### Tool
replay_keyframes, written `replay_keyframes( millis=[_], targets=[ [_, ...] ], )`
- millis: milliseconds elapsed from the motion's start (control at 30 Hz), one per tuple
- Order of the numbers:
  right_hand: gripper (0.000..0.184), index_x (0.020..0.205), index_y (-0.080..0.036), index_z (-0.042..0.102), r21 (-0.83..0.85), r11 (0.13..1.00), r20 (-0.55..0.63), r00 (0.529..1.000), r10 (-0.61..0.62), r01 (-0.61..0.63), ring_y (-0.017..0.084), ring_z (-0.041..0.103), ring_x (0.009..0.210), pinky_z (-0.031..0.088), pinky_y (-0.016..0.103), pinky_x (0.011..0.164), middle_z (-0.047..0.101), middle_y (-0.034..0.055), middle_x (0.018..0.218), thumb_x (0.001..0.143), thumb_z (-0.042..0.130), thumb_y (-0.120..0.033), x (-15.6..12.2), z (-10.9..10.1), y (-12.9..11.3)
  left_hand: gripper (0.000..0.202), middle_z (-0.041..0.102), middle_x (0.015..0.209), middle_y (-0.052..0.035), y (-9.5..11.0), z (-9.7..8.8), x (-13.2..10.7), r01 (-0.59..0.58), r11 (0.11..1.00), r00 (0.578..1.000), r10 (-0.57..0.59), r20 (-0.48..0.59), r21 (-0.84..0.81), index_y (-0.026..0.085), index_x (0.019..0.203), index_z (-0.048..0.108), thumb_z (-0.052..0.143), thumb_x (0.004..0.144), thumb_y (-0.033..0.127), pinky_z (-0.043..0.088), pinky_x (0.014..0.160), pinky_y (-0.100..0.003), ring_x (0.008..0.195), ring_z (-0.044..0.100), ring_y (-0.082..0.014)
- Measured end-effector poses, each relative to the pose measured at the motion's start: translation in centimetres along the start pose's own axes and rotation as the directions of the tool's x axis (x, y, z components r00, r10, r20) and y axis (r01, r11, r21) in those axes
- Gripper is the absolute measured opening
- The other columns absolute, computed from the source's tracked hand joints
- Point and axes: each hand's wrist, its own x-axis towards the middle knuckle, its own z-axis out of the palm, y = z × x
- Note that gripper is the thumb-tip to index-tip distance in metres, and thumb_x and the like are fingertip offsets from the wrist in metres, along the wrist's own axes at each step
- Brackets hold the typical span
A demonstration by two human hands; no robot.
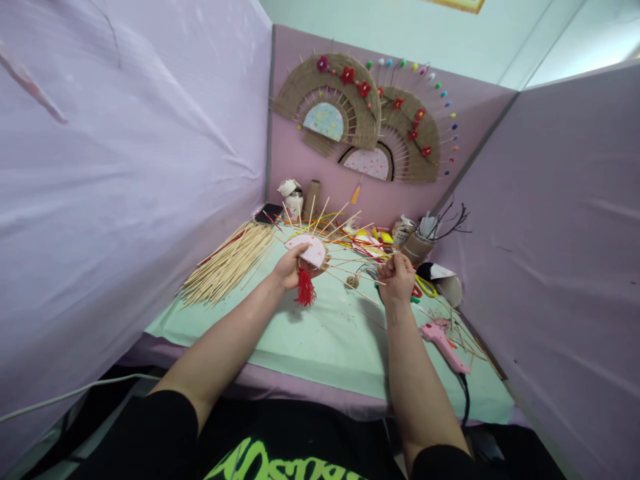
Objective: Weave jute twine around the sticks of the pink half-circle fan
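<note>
My left hand (290,267) is closed round a half-round fan base (311,249), white with pale pink dots. Thin wooden sticks (337,219) spread out from its curved edge like rays, and a red tassel (305,288) hangs below it. Off to the right, my right hand (397,275) has its fingers pinched together at the outer ends of the sticks. What lies between those fingertips is too small to make out; it may be a stick or twine. A small ball of twine (352,282) rests on the table between my hands.
Many loose sticks (227,260) lie at the left. A pink glue gun (447,345) with a black cord lies at the right, near stick scraps. Jars (293,200), coloured stems and a pot of twigs (419,245) line the back. Finished fans (345,100) hang on the partition.
</note>
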Motion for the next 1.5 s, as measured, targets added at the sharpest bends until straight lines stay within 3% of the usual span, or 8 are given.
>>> replay_keyframes(
  millis=[333,900,1233,1367,1500],
  targets=[
    [0.031,0.067,-0.021,0.049,0.009,0.999,-0.023,0.999,0.036,-0.036,0.006,0.029,0.044,0.026,0.021,0.042,0.035,-0.0082,0.051,0.07,0.072,-0.04,-0.01,0.05,-0.09,0.036,0.072,0.083,-0.0143,-0.07,-0.02,0.03,0.048,0.997,0.999,-0.048,0.01,0.059,0.008,0.119,0.053,0.045,0.087,0.024,0.056,0.071,-0.036,0.077,0.07,-0.0233],
    [0.029,0.069,-0.019,0.049,0.041,0.998,0.029,0.999,0.036,-0.038,0.004,0.028,0.044,0.025,0.019,0.042,0.034,-0.0083,0.053,0.072,0.072,-0.037,-0.07,-0.03,0.02,0.038,0.072,0.09,-0.0155,-0.18,0.23,-0.28,0.067,0.992,0.997,-0.069,0.022,0.109,0.01,0.12,0.054,0.046,0.087,0.025,0.054,0.078,-0.039,0.083,0.069,-0.0248],
    [0.029,0.071,-0.02,0.05,0.037,0.998,0.026,0.999,0.046,-0.047,0.004,0.029,0.044,0.026,0.018,0.043,0.033,-0.0091,0.052,0.071,0.072,-0.038,-0.11,-0.04,0.08,0.035,0.072,0.087,-0.0144,-0.28,0.12,-0.28,0.077,0.992,0.996,-0.081,0.034,0.097,0.01,0.115,0.056,0.048,0.086,0.026,0.055,0.073,-0.038,0.079,0.07,-0.024],
    [0.03,0.065,-0.019,0.047,0.069,0.996,0.072,0.996,0.052,-0.057,0.004,0.03,0.044,0.027,0.018,0.043,0.033,-0.0084,0.052,0.073,0.071,-0.035,-0.17,0.04,-0.28,0.035,0.072,0.083,-0.0142,-0.2,0.07,-0.06,0.031,0.996,0.999,-0.029,-0.023,0.08,0.009,0.115,0.056,0.049,0.085,0.025,0.055,0.071,-0.037,0.075,0.069,-0.0234],
    [0.034,0.061,-0.019,0.042,0.102,0.993,0.109,0.993,0.04,-0.052,0.005,0.029,0.045,0.029,0.019,0.044,0.032,-0.0078,0.053,0.073,0.07,-0.035,-0.34,0.12,-0.7,0.029,0.071,0.08,-0.0109,0.23,-0.07,0.41,-0.173,0.985,0.976,0.171,-0.132,0.0,0.011,0.111,0.057,0.05,0.085,0.023,0.055,0.072,-0.035,0.075,0.069,-0.0211]
  ],
)
